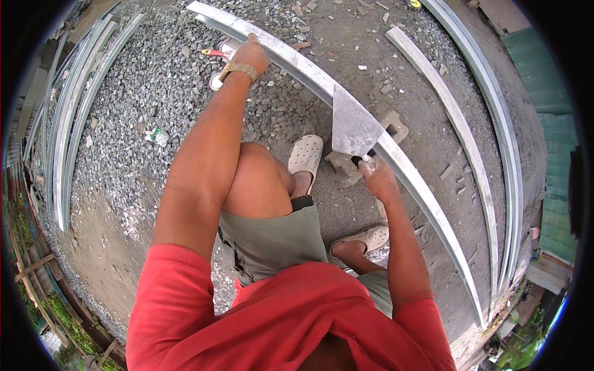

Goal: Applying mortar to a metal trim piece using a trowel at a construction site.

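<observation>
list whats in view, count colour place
metal beam: 1, grey, across middle
trowel: 1, grey, overlapping beam
concrete block: 1+, grey, under beam
metal bars: several, grey, both sides
gravel: uncounted, grey, left
packet: 1, green and white, on gravel
paintbrush: 1, red handle, upper left
unclear item: 1, yellow, top
wall: 1, green, right
clogs: 2, beige, middle
watch: 1, gold, left wrist
shorts: 1, olive, lower middle
shirt: 1, red, bottom
left hand: 1, on beam
right hand: 1, at trowel

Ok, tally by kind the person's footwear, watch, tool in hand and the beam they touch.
Metal beam, touched by left hand: 1
Trowel, in right hand: 1
Beige clogs: 2
Watch: 1
Total: 5
</observation>
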